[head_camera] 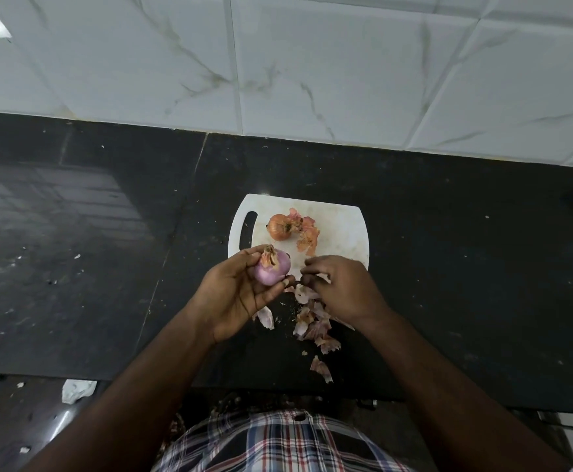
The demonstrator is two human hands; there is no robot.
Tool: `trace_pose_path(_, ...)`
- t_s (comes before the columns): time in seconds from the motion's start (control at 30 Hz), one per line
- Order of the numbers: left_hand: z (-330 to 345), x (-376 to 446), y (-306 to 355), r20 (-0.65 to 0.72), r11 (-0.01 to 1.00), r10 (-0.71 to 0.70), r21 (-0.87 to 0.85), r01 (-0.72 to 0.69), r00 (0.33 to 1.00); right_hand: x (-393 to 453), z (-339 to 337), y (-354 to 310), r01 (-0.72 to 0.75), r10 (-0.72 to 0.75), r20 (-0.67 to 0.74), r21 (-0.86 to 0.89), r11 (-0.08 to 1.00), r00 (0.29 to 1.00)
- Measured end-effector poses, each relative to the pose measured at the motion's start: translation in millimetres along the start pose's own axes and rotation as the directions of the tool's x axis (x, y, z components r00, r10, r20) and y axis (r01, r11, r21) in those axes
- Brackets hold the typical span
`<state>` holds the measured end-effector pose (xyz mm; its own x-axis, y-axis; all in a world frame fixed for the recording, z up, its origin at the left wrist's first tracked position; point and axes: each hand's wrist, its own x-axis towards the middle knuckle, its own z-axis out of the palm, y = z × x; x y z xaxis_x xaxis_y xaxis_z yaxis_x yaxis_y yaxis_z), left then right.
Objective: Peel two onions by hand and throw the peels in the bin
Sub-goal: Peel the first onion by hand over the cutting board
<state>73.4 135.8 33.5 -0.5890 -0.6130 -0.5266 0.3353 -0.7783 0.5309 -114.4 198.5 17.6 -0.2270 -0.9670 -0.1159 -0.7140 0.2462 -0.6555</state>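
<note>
My left hand (235, 294) grips a purple onion (273, 270), mostly bare of skin, with a dry tuft at its top, held above the near left corner of a white cutting board (339, 229). Just right of it, my right hand (339, 287) has curled fingers that pinch a pale strip of peel (322, 278). A second onion (280, 227), still in its orange skin, lies on the board with loose orange peels (307, 238) beside it. A pile of pinkish peels (314, 323) lies on the black counter below my hands. No bin is in view.
The black stone counter (465, 267) runs left and right, backed by a white marbled tile wall (312, 69). Small scraps and a crumpled white piece (76, 390) lie by the counter's near edge at the left.
</note>
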Motion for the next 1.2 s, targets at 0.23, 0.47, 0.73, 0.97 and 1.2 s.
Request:
trace_pose_path(0.23, 4.0, 4.5, -2.8, 0.092, 0.999, 0.015, 0.050, -0.019, 0.996, -10.8, -9.5, -24.5, 0.144, -0.118, -0.107, 0.284, 0.948, 0.987)
trace_pose_path(0.47, 12.4, 11.8, -9.4, 0.084, 0.999, 0.032, 0.033, -0.035, 0.996, -8.5, 11.9, -21.4, 0.226, -0.147, -0.406, 0.155, 0.962, 0.902)
trace_pose_path(0.73, 14.7, 16.4, -14.2, 0.076, 0.993, 0.117, -0.008, -0.116, 0.990, -6.6, 5.6, -24.2, 0.178, -0.085, -0.363, 0.232, 0.956, 0.928)
trace_pose_path(0.97, 13.2, 17.9, -11.8, 0.066, 0.989, 0.122, 0.080, -0.128, 0.990, -7.8, -2.0, -30.2, 0.146, -0.016, -0.291, 0.429, 0.891, 0.957)
trace_pose_path(1.2, 14.8, 17.3, -12.4, 0.065, 0.986, 0.135, 0.086, -0.141, 0.989, -4.5, -6.0, -29.7, 0.057, 0.047, -0.169, 0.562, 0.825, 0.984)
